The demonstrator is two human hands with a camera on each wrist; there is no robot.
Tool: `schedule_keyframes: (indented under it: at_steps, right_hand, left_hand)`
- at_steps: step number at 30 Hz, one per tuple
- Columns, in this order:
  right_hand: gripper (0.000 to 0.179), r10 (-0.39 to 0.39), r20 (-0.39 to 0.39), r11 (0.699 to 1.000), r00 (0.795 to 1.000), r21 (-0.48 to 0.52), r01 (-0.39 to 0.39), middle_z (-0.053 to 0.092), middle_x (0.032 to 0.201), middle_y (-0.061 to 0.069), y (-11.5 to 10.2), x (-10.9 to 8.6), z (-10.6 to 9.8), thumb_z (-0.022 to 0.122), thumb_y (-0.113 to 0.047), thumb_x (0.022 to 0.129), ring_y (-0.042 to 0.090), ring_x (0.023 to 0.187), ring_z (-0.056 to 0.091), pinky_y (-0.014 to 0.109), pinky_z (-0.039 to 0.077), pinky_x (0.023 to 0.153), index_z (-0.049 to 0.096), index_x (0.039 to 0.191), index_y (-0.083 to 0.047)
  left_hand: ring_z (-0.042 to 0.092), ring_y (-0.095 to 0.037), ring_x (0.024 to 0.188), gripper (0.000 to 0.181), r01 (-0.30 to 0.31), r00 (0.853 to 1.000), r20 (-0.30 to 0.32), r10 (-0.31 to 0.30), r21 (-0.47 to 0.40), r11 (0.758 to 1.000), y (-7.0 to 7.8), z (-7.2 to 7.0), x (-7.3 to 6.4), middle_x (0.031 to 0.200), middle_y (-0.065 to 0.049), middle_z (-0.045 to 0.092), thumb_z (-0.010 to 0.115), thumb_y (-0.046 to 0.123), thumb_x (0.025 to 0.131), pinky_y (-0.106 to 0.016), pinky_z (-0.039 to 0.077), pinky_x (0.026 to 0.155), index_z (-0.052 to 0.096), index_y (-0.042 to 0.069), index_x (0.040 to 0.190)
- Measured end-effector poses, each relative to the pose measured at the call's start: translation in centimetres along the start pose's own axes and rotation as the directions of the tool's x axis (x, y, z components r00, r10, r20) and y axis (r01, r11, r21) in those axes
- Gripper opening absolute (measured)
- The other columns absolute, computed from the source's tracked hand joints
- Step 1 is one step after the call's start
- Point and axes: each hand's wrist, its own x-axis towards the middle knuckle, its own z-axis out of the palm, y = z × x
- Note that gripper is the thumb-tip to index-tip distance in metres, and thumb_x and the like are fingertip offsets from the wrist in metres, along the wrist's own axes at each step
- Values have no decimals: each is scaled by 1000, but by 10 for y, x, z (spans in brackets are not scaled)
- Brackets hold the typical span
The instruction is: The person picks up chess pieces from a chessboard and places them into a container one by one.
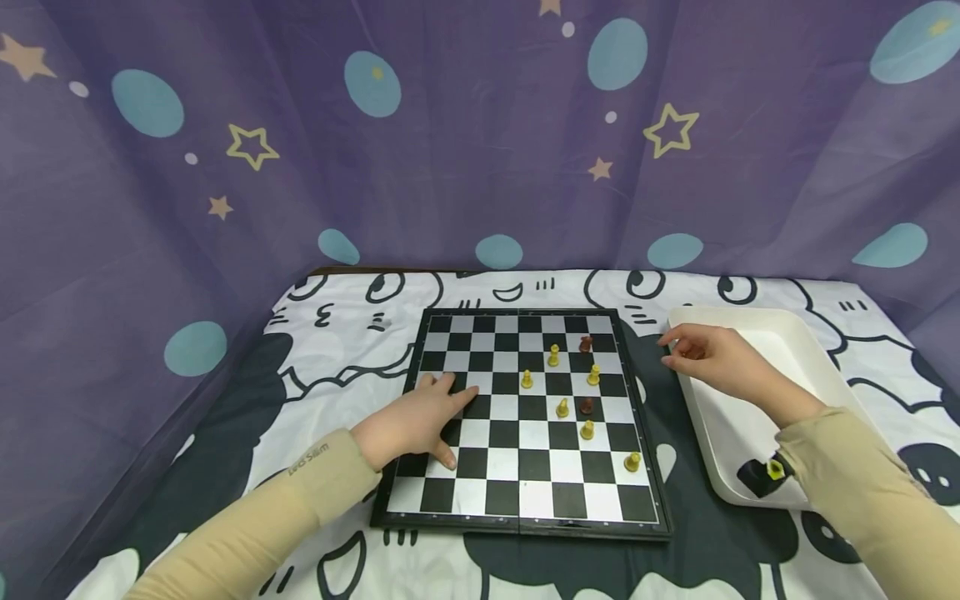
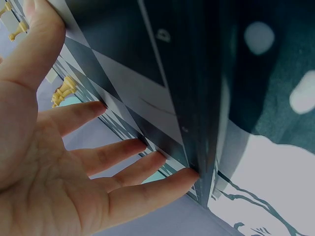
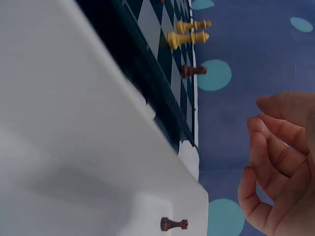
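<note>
Five fingers (image 2: 110,153) of the left hand (image 1: 411,421) lie spread and nearly straight over the left side of the chessboard (image 1: 493,461), several tips touching its squares and gripping nothing; a light, flat touch seems best there, since a hard push could slide the board on the cloth-covered worktop (image 1: 427,562). The board lies flat, black and pale squares inside a dark frame, with a seam down the middle. Right of that seam, small glossy chessmen stand upright: first a leftmost yellow piece (image 1: 527,379), then a far yellow piece (image 1: 553,356), then a central yellow piece (image 1: 562,407) just beside a near brown piece (image 1: 587,406), with a front yellow piece (image 1: 587,430) slightly closer to the person. Around that tight group a pinch straight from above looks safest, as a sideways sweep might topple a neighbour. A far brown piece (image 1: 586,343) stands beyond a right-hand yellow piece (image 1: 593,375), and a corner yellow piece (image 1: 632,462) is near the board's right edge. Farther right, the right hand (image 1: 716,362) hangs above the rim of a white tray (image 1: 693,425), its fingers loosely bent and holding nothing, well placed for a thumb-and-forefinger pinch. Inside the tray, a brown rook-like piece (image 3: 173,224) stands upright; anything lowered there should go down gently, clear of it.
</note>
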Motion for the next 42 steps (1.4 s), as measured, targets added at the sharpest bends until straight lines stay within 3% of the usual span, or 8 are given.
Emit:
schedule_keyframes:
  at_steps: [4, 20, 33, 42]
  right_hand:
    - [22, 2, 33, 1000, 999, -18, -2, 65, 78, -1, -9, -3, 2, 67, -11, 86, 10, 68, 56, 27, 46, 59, 65, 106, -2]
    - [26, -131, 173, 990, 976, -36, 139, 63, 79, -10, -38, -23, 14, 71, -13, 83, 1, 69, 54, 24, 47, 60, 66, 107, -5]
    - [27, -183, 263, 983, 947, 26, 183, 62, 79, -13, -49, -33, 24, 71, -16, 83, -1, 71, 53, 22, 46, 58, 66, 108, -7]
    - [30, -161, 314, 987, 936, 32, 159, 60, 77, -15, -50, -37, 31, 72, -23, 83, -2, 70, 51, 21, 43, 57, 66, 109, -9]
  left_hand:
    - [34, -45, 129, 101, 3, 1000, -1, -3, -3, 1000, 1, -1, -1, 145, -26, 35, 86, 39, 58, -50, 40, 102, 40, 10, 144]
    - [34, -44, 129, 102, 9, 1000, 7, -9, 8, 1000, 0, 0, 0, 145, -24, 34, 86, 40, 59, -50, 40, 102, 39, 11, 145]
    - [37, -43, 126, 103, -2, 1000, -4, 2, 23, 1000, 0, 1, 0, 143, -24, 37, 86, 41, 57, -49, 42, 100, 40, 11, 144]
    - [37, -43, 125, 102, -2, 1000, -9, 2, 16, 1000, -1, 1, 0, 142, -24, 38, 86, 40, 57, -49, 42, 100, 41, 11, 144]
